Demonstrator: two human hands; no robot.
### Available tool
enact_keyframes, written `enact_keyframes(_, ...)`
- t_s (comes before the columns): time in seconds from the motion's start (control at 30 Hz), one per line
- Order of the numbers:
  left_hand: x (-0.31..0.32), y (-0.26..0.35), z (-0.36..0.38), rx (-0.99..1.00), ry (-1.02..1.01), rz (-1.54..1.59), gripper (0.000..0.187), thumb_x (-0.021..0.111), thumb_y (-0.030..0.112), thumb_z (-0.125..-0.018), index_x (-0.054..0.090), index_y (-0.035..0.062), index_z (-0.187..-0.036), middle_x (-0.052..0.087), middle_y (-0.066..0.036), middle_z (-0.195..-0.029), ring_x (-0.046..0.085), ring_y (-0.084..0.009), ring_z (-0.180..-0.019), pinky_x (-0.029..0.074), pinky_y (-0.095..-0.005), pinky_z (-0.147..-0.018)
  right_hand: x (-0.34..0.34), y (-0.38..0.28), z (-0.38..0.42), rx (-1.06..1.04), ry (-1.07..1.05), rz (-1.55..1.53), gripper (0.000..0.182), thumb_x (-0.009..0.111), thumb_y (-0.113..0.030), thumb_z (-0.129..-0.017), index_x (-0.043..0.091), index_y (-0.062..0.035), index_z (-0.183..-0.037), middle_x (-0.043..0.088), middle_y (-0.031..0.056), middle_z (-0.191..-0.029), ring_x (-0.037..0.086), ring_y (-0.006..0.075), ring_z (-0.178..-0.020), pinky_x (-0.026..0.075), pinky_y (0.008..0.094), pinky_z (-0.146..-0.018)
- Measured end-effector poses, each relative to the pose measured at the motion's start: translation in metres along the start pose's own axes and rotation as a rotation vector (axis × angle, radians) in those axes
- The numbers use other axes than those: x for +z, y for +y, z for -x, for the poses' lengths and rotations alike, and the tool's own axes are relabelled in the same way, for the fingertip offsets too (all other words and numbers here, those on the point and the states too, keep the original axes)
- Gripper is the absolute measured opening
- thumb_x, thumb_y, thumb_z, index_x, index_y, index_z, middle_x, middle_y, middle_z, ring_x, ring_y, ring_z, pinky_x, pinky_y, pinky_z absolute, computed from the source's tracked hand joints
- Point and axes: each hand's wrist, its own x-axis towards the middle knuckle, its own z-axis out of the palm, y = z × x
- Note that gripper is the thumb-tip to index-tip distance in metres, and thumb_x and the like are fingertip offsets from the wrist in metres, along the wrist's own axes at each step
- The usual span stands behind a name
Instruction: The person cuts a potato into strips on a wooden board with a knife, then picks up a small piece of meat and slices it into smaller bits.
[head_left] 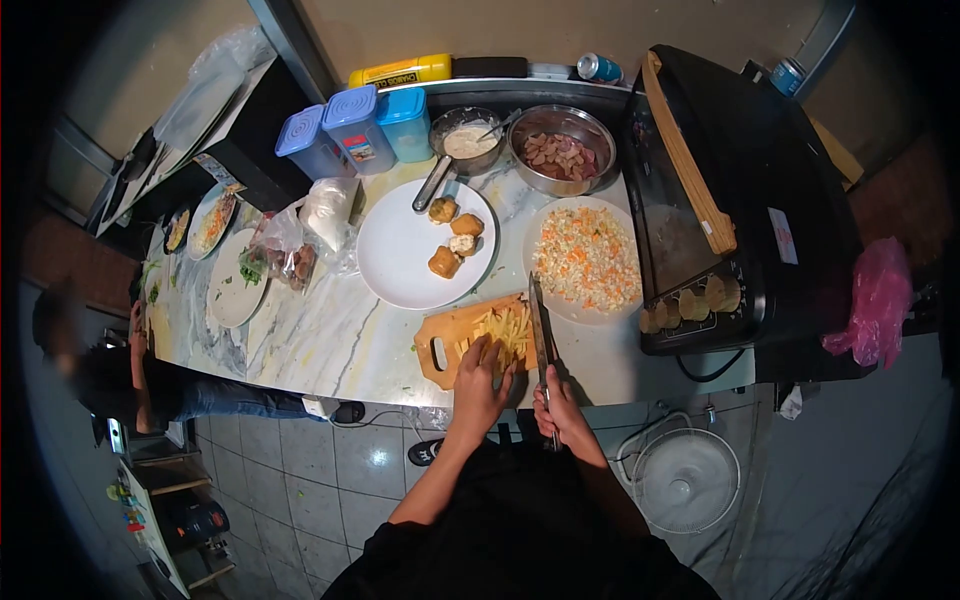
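A wooden cutting board with a handle slot lies at the counter's near edge. A pile of pale yellow cut strips, resembling potato, is heaped on it. My left hand reaches over the board, its fingers apart and their tips touching the near side of the pile. In my right hand is a long knife, gripped by its handle. The blade points away from me along the board's right edge, beside the strips. My right fingers wrap round the handle.
Beyond the board are a white plate with browned pieces, a plate of diced vegetables, a steel bowl of sliced meat and a batter bowl. A black oven borders the right. Another person stands left.
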Motion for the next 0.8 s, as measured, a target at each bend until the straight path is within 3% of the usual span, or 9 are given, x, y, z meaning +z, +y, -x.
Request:
enact_keyframes(0.27, -0.007, -0.005, 0.001, -0.001, 0.065, 0.126, 0.036, 0.063, 0.002, -0.077, 0.056, -0.0049, -0.111, 0.055, -0.024, -0.113, 0.055, -0.0393, -0.103, 0.045, -0.0406, -0.086, 0.0, 0.005, -0.004, -0.025, 0.02, 0.015, 0.057, 0.03, -0.062, -0.091, 0.033, -0.0123, -0.064, 0.025, -0.0038, -0.043, 0.025, 0.0073, -0.028, 0.023, 0.0237, -0.027)
enact_keyframes(0.33, -0.014, -0.014, 0.001, -0.097, 0.118, 0.192, 0.034, 0.062, 0.0, -0.077, 0.055, -0.0031, -0.111, 0.058, -0.021, -0.106, 0.057, -0.0376, -0.097, 0.046, -0.0392, -0.083, 0.0, 0.007, -0.005, -0.029, 0.027, 0.01, 0.057, 0.03, -0.062, -0.091, 0.033, -0.0122, -0.064, 0.025, -0.0038, -0.043, 0.024, 0.0073, -0.028, 0.022, 0.0238, -0.027)
enact_keyframes(0.4, -0.017, -0.027, 0.001, -0.067, 0.217, 0.216, 0.03, 0.062, 0.0, -0.077, 0.057, -0.0026, -0.107, 0.06, -0.02, -0.097, 0.06, -0.0356, -0.089, 0.047, -0.037, -0.077, 0.001, 0.008, -0.005, -0.084, 0.055, 0.027, 0.056, 0.03, -0.061, -0.091, 0.033, -0.0117, -0.065, 0.024, -0.0037, -0.044, 0.024, 0.0073, -0.028, 0.023, 0.0241, -0.026)
enact_keyframes(0.47, -0.028, -0.034, 0.001, -0.226, 0.175, 0.201, 0.027, 0.062, -0.001, -0.077, 0.059, -0.0024, -0.104, 0.061, -0.02, -0.092, 0.061, -0.0329, -0.083, 0.048, -0.0353, -0.074, 0.002, 0.007, -0.005, -0.105, 0.057, 0.048, 0.056, 0.03, -0.061, -0.092, 0.033, -0.0115, -0.066, 0.024, -0.0035, -0.044, 0.024, 0.0072, -0.028, 0.023, 0.0242, -0.026)
enact_keyframes(0.63, -0.025, -0.053, -0.007, -0.146, 0.127, 0.212, 0.024, 0.061, 0.0, -0.077, 0.061, -0.0022, -0.1, 0.061, -0.019, -0.088, 0.061, -0.0319, -0.08, 0.048, -0.0365, -0.071, 0.006, 0.009, -0.007, -0.141, 0.052, 0.103, 0.055, 0.03, -0.06, -0.092, 0.033, -0.0111, -0.067, 0.026, -0.003, -0.044, 0.026, 0.0074, -0.028, 0.024, 0.0246, -0.026)
enact_keyframes(0.7, -0.024, -0.053, -0.014, -0.059, 0.075, 0.136, 0.023, 0.061, 0.001, -0.077, 0.061, -0.0022, -0.1, 0.06, -0.019, -0.086, 0.059, -0.0339, -0.08, 0.047, -0.0386, -0.073, 0.008, 0.009, -0.006, -0.158, 0.055, 0.119, 0.054, 0.03, -0.059, -0.093, 0.033, -0.011, -0.067, 0.026, -0.0026, -0.044, 0.026, 0.0077, -0.028, 0.024, 0.0248, -0.026)
enact_keyframes(0.8, -0.024, -0.048, -0.023, -0.078, -0.008, 0.091, 0.023, 0.061, 0.003, -0.076, 0.062, -0.001, -0.098, 0.06, -0.02, -0.09, 0.058, -0.0377, -0.085, 0.046, -0.0407, -0.077, 0.007, 0.009, -0.007, -0.176, 0.042, 0.131, 0.054, 0.03, -0.058, -0.093, 0.033, -0.0109, -0.067, 0.026, -0.0025, -0.044, 0.026, 0.0079, -0.028, 0.024, 0.025, -0.026)
